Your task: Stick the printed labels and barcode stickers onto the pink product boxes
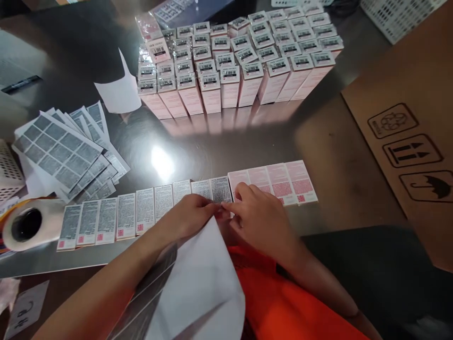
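Observation:
A row of small pink boxes (272, 182) lies along the near part of the table. Those on the left carry grey printed labels (126, 215); on the right, several show bare pink printed faces. My left hand (193, 212) is closed on a sheet of labels (205, 283), whose white back hangs down towards my lap. Close beside it, my right hand (260, 215) has its fingers bent in a pinch at the lower end of the rightmost labelled box (221, 189). The fingertips of both hands nearly meet there, and whatever the right one pinches is hidden.
Wrapped pink boxes with barcode tops (231, 73) stand in rows at the back. Spare label sheets (63, 151) lie fanned at the left, near a tape roll (42, 224) and a white basket (9, 172). At the right is a cardboard carton (399, 94). A torn white paper (120, 94) lies behind.

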`<state>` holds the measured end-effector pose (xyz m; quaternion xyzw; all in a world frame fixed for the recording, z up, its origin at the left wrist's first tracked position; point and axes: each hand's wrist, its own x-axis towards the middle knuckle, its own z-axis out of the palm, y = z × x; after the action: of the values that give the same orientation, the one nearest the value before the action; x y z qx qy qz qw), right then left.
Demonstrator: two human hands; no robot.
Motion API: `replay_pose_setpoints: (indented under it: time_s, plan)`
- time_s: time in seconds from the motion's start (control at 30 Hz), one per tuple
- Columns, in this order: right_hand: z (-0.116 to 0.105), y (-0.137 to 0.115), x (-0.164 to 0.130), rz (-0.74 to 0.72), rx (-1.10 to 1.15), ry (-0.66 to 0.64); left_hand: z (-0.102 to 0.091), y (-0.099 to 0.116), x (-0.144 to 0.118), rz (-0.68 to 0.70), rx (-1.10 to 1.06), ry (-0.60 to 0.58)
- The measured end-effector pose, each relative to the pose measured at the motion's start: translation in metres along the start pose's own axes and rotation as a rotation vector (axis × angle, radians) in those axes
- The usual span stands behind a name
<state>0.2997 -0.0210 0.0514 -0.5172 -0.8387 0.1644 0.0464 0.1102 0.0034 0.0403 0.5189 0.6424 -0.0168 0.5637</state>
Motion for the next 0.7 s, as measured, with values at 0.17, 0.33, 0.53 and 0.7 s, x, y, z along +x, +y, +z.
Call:
replay_pose_setpoints:
  time_s: [0.17, 0.33, 0.53, 0.7]
  plan:
    - [0.001, -0.002, -0.007, -0.021, -0.007, -0.015, -0.004, -0.012, -0.02, -0.028, 0.039, 0.004]
    - [0.018, 0.0, -0.017, -0.173, -0.105, 0.076, -0.025, -0.026, -0.047, -0.096, -0.03, 0.296]
    - [0.03, -0.005, -0.019, -0.162, -0.032, 0.112, -0.056, -0.037, -0.074, -0.067, 0.108, 0.803]
    - [0.014, -0.007, -0.025, -0.107, 0.382, 0.241, -0.056, -0.041, -0.082, 0.028, 0.211, 1.046]
